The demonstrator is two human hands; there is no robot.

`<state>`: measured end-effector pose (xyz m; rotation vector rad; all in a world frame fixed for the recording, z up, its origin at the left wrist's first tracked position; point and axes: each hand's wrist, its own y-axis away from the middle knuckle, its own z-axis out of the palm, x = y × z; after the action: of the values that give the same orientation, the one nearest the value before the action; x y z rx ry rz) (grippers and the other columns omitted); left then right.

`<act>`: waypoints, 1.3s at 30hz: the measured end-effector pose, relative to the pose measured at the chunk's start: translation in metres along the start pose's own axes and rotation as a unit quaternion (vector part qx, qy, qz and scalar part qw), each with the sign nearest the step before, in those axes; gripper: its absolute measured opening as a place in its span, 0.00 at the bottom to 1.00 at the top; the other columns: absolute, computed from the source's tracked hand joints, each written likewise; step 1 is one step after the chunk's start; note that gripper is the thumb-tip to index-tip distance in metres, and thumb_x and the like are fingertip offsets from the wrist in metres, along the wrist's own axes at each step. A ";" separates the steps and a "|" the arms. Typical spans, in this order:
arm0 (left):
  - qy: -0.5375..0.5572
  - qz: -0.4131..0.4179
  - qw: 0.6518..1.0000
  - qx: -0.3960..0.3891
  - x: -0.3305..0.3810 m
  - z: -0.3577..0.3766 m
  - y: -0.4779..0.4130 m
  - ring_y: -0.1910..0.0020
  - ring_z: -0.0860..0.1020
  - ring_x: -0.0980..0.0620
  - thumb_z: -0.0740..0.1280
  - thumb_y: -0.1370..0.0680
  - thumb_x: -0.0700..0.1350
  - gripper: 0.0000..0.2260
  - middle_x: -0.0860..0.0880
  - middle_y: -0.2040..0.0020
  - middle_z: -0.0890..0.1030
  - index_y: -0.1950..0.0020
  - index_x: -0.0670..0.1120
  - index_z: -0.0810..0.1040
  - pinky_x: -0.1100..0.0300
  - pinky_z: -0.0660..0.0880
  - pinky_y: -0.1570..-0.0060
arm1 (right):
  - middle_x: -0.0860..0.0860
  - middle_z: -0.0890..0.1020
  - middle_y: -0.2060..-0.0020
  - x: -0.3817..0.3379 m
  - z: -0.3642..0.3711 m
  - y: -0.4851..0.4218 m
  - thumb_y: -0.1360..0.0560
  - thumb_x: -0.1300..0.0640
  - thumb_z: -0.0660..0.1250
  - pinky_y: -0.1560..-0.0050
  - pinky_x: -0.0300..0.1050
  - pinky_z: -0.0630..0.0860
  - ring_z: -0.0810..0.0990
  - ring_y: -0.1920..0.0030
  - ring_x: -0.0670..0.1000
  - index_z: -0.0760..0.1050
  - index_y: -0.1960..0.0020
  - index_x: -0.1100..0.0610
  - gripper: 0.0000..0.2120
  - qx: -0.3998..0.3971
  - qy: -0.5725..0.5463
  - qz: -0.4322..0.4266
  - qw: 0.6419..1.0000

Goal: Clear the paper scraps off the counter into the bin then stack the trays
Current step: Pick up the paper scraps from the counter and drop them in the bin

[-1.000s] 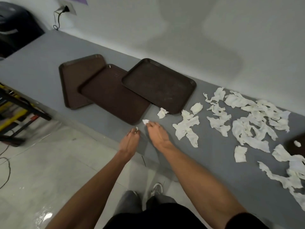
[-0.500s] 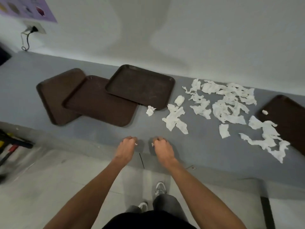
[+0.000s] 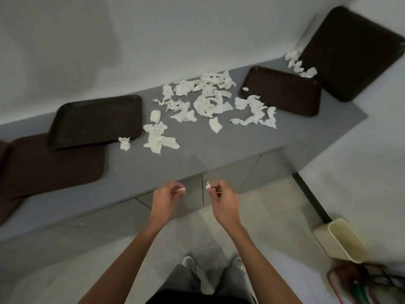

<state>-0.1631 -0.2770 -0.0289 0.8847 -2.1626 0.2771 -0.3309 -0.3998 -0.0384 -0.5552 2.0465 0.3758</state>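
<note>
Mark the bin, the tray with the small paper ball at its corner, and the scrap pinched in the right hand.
bin [image 3: 347, 240], head view, on its inner wall.
tray [image 3: 285, 97], head view, on its bare floor.
scrap [image 3: 208, 185], head view, on the white tuft at the right hand [image 3: 223, 199].

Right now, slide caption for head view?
Left hand and right hand each pinch a scrap; loose scraps and trays on the counter, bin on floor.
</note>
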 end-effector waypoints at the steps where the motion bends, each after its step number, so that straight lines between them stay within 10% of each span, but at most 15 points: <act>1: 0.010 0.011 1.000 -0.010 0.016 0.012 0.002 0.54 0.81 0.68 0.75 0.24 0.41 0.03 0.57 0.56 0.85 0.52 0.48 0.86 0.77 0.71 0.53 | 0.41 0.83 0.62 0.009 -0.021 0.009 0.18 0.54 0.71 0.58 0.29 0.72 0.81 0.60 0.41 0.77 0.52 0.46 0.06 0.018 -0.005 0.013 1.000; 16: 0.057 0.095 0.981 -0.157 0.253 0.301 0.073 0.55 0.81 0.69 0.73 0.21 0.49 0.06 0.60 0.58 0.85 0.48 0.49 0.85 0.77 0.72 0.55 | 0.43 0.84 0.49 0.207 -0.332 0.129 0.16 0.57 0.67 0.52 0.28 0.74 0.82 0.52 0.41 0.82 0.44 0.46 0.08 0.222 0.001 0.128 0.967; 20: 0.043 0.118 0.969 -0.212 0.298 0.377 0.096 0.58 0.83 0.60 0.72 0.20 0.50 0.08 0.55 0.59 0.85 0.48 0.47 0.84 0.62 0.77 0.53 | 0.45 0.82 0.47 0.266 -0.391 0.147 0.18 0.62 0.68 0.51 0.25 0.74 0.81 0.51 0.38 0.83 0.46 0.49 0.10 0.270 0.002 0.193 0.943; 26: -0.008 0.167 0.935 -0.313 0.351 0.489 0.099 0.61 0.80 0.59 0.68 0.18 0.54 0.11 0.56 0.62 0.82 0.53 0.48 0.82 0.70 0.71 0.62 | 0.47 0.80 0.48 0.368 -0.452 0.149 0.20 0.63 0.70 0.54 0.32 0.80 0.81 0.54 0.40 0.80 0.47 0.49 0.09 0.327 0.021 0.276 0.903; 39: -0.123 0.170 0.872 -0.443 0.349 0.797 0.038 0.60 0.81 0.53 0.66 0.19 0.59 0.13 0.52 0.59 0.82 0.53 0.50 0.77 0.52 0.80 0.56 | 0.51 0.83 0.54 0.632 -0.498 0.091 0.18 0.59 0.65 0.59 0.47 0.75 0.79 0.57 0.50 0.74 0.48 0.52 0.03 0.299 0.050 0.421 0.855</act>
<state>-0.8100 -0.7856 -0.3153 0.0042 -2.2978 -0.6655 -1.0222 -0.7058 -0.3299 0.7499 2.2621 0.1780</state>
